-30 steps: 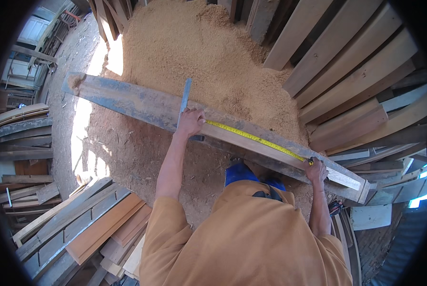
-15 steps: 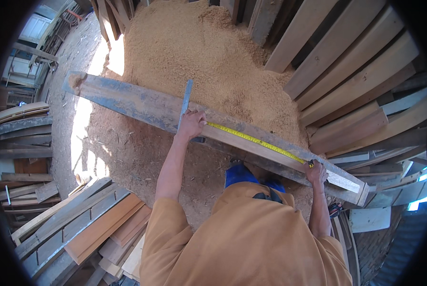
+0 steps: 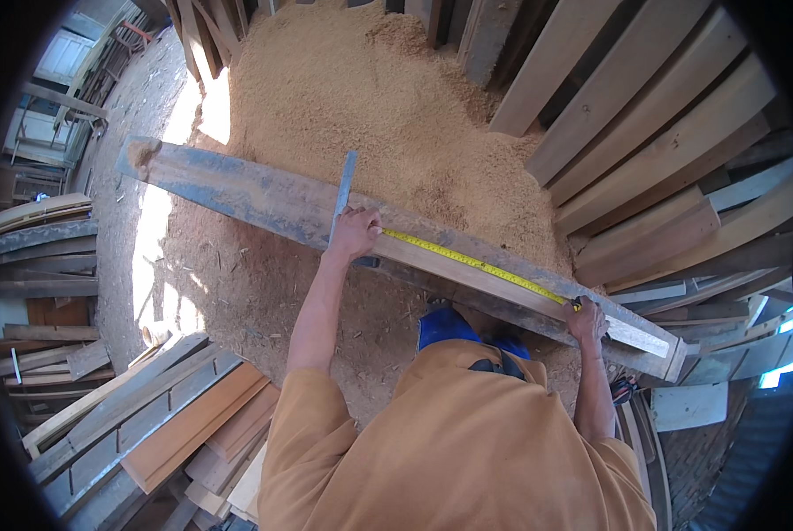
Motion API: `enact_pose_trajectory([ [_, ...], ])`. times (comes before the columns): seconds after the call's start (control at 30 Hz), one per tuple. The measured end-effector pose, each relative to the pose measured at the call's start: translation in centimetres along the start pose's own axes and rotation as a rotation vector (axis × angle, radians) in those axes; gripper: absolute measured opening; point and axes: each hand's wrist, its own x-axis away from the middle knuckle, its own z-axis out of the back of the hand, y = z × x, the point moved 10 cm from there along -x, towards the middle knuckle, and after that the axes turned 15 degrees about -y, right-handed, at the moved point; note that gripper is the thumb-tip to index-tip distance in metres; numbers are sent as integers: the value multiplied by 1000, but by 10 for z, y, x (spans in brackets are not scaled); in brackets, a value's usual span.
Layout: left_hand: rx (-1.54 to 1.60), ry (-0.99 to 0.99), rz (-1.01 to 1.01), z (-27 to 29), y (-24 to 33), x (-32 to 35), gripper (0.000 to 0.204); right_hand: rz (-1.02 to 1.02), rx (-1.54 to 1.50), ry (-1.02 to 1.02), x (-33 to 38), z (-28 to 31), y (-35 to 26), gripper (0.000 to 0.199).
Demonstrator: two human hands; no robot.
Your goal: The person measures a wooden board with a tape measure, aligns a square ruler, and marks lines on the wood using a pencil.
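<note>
A wooden strip (image 3: 445,269) lies lengthwise on a long, weathered bench plank (image 3: 237,188). Along the strip runs the yellow blade of a tape measure (image 3: 467,260), pulled out between my two hands. My left hand (image 3: 355,234) is closed at the tape's left end, pressing on a try square (image 3: 345,181). The square's metal blade lies across the plank, and a dark part of it shows below my wrist. My right hand (image 3: 587,322) wraps round the tape's case at the right end, mostly hiding it. A pale surface of the strip continues past that hand.
Sawdust (image 3: 352,97) is heaped beyond the plank. Tall boards (image 3: 644,115) lean at the far right. Stacked planks (image 3: 193,425) lie near left, with more timber (image 3: 42,257) at the left edge. My legs in blue trousers (image 3: 445,326) stand close against the plank.
</note>
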Motion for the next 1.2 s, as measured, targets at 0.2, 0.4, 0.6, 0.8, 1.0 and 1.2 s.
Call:
enact_pose_trajectory([
  [0.2,-23,54,0,0,-2,1,13,-4,11,14,-1,0,0,56],
  [0.4,-3,45,26,3,0,2,14,-1,-1,-9,5,7,-3,57],
  [0.6,37,-8,46,4,-1,2,15,-23,-24,-40,6,11,-4,61],
  [0.8,39,-52,63,11,10,1,16,10,-10,-99,-21,7,38,57],
  [1.0,41,-71,90,8,4,2,16,56,25,-36,-33,27,61,46],
  [1.2,6,-84,83,2,-1,-3,16,-32,152,-139,-78,12,71,54],
])
